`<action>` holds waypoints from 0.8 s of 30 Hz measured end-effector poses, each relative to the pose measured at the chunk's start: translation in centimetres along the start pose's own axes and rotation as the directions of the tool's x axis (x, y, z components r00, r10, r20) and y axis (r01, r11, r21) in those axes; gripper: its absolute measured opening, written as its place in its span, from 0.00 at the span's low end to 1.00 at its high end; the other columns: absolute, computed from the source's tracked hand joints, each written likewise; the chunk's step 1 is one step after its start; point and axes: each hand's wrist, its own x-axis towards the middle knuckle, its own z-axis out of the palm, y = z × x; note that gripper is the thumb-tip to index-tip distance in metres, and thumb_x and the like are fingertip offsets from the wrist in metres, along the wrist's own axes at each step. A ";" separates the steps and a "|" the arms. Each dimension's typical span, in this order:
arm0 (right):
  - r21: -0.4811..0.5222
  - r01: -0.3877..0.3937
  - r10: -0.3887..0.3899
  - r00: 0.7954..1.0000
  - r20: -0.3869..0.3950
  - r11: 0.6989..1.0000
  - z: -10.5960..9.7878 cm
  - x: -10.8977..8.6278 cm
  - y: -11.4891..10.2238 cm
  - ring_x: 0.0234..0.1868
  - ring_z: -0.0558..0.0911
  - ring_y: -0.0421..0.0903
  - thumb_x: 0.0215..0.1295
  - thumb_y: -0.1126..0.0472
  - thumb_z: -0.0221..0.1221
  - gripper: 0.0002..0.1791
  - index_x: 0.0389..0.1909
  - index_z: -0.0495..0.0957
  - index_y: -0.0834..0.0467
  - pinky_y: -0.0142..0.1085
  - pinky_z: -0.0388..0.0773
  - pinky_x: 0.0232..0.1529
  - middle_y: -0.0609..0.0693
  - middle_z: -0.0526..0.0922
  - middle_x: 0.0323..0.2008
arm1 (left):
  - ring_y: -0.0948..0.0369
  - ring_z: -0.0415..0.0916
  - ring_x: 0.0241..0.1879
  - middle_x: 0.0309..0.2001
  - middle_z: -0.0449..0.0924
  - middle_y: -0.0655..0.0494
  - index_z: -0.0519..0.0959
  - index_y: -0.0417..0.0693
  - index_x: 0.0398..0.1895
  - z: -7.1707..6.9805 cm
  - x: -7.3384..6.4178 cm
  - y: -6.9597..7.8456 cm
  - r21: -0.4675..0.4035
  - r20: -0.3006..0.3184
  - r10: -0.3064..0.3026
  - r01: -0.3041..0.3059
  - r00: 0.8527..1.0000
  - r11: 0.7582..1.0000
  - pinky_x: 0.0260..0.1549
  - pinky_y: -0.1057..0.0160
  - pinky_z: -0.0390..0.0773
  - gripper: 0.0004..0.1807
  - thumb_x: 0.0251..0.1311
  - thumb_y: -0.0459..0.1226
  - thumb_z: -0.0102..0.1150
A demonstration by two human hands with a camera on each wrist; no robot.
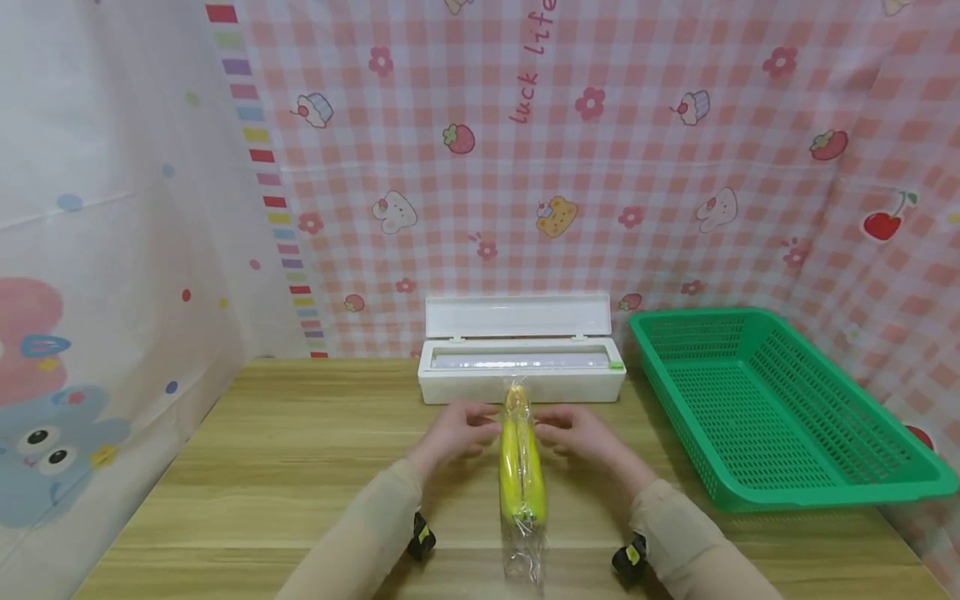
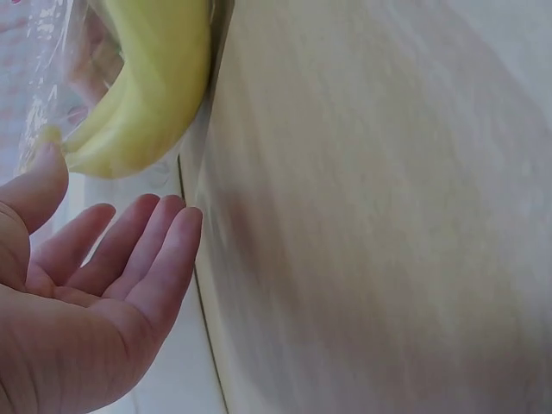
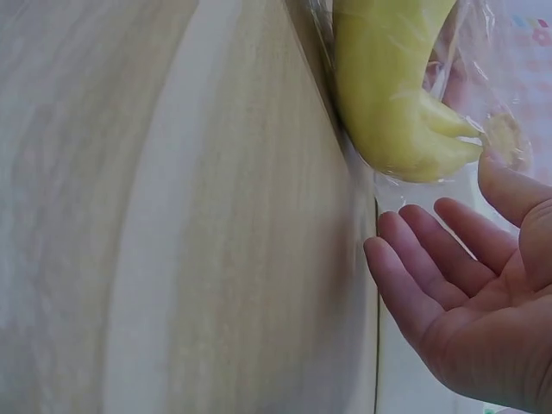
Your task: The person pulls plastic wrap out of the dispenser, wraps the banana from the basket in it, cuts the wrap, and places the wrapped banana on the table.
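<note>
A bunch of yellow bananas [image 1: 521, 475], covered in clear cling film [image 1: 525, 554], lies on the wooden table with its stem end away from me. Loose film trails toward the near edge. On the left, my left hand [image 1: 459, 429] is held beside the stem end, fingers loosely bent and palm facing inward. My right hand [image 1: 581, 432] mirrors it on the other side. Both wrist views show the thumbs near the wrapped stem; I cannot tell if they touch the film. Neither hand grips anything.
A white cling film dispenser [image 1: 480, 388] stands behind the bananas, its lid [image 1: 517, 317] raised and a green slider [image 1: 616, 365] at its right end. To the right sits a green plastic basket [image 1: 675, 408]. A patterned cloth [image 1: 480, 183] hangs along the back.
</note>
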 end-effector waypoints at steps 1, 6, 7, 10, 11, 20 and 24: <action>0.009 0.002 -0.002 1.000 0.005 1.000 0.1 0.1 0.1 0.40 0.82 0.50 0.68 0.58 0.62 0.23 0.58 0.76 0.67 0.42 0.84 0.40 0.60 0.83 0.49 | 0.53 0.81 0.45 0.50 0.82 0.43 0.76 0.38 0.61 0.1 0.1 0.0 0.001 0.003 0.005 -0.005 1.000 1.000 0.45 0.54 0.84 0.26 0.61 0.37 0.67; 0.059 0.002 -0.003 1.000 0.024 0.998 0.5 0.6 0.4 0.46 0.82 0.49 0.68 0.59 0.62 0.23 0.58 0.76 0.69 0.43 0.84 0.47 0.62 0.82 0.52 | 0.51 0.81 0.46 0.51 0.82 0.40 0.76 0.36 0.61 0.7 0.6 -0.1 -0.001 0.006 0.011 -0.011 1.000 1.000 0.44 0.54 0.85 0.25 0.61 0.35 0.67; 0.070 -0.001 -0.001 1.000 0.025 0.998 0.6 0.7 0.5 0.45 0.83 0.48 0.68 0.59 0.63 0.23 0.58 0.76 0.69 0.43 0.84 0.47 0.63 0.82 0.52 | 0.51 0.81 0.46 0.51 0.82 0.40 0.76 0.36 0.61 0.8 0.6 -0.2 -0.005 0.006 0.008 -0.008 1.000 1.000 0.44 0.54 0.85 0.25 0.61 0.35 0.67; 0.107 -0.007 0.003 0.999 0.038 0.994 0.7 1.0 0.8 0.44 0.83 0.47 0.68 0.60 0.63 0.24 0.58 0.75 0.71 0.43 0.84 0.48 0.63 0.81 0.52 | 0.51 0.81 0.46 0.51 0.81 0.39 0.75 0.34 0.61 1.0 0.8 -0.2 -0.024 0.005 0.007 -0.007 1.000 1.000 0.43 0.54 0.85 0.25 0.60 0.33 0.67; 0.118 -0.006 0.001 0.999 0.041 0.993 0.8 1.1 0.9 0.43 0.83 0.46 0.68 0.60 0.63 0.24 0.58 0.75 0.72 0.43 0.84 0.48 0.64 0.82 0.52 | 0.51 0.81 0.46 0.51 0.81 0.39 0.75 0.33 0.60 1.1 0.8 -0.3 -0.031 0.006 0.008 -0.008 1.000 0.999 0.43 0.54 0.85 0.25 0.60 0.33 0.67; 0.180 0.029 -0.044 0.996 0.080 0.983 1.1 1.5 1.4 0.40 0.83 0.44 0.68 0.67 0.60 0.22 0.57 0.72 0.77 0.42 0.84 0.46 0.65 0.82 0.49 | 0.51 0.83 0.42 0.50 0.81 0.35 0.74 0.28 0.59 1.6 0.8 -0.2 -0.100 -0.011 0.012 -0.013 1.000 0.995 0.39 0.54 0.86 0.25 0.58 0.28 0.66; 0.161 0.037 -0.050 0.996 0.073 0.986 1.3 1.5 1.3 0.38 0.82 0.44 0.67 0.67 0.61 0.22 0.56 0.72 0.77 0.42 0.85 0.44 0.62 0.83 0.46 | 0.50 0.83 0.40 0.48 0.81 0.35 0.73 0.25 0.58 1.8 0.7 0.0 -0.114 -0.010 0.017 -0.018 1.000 0.993 0.39 0.55 0.86 0.25 0.56 0.24 0.65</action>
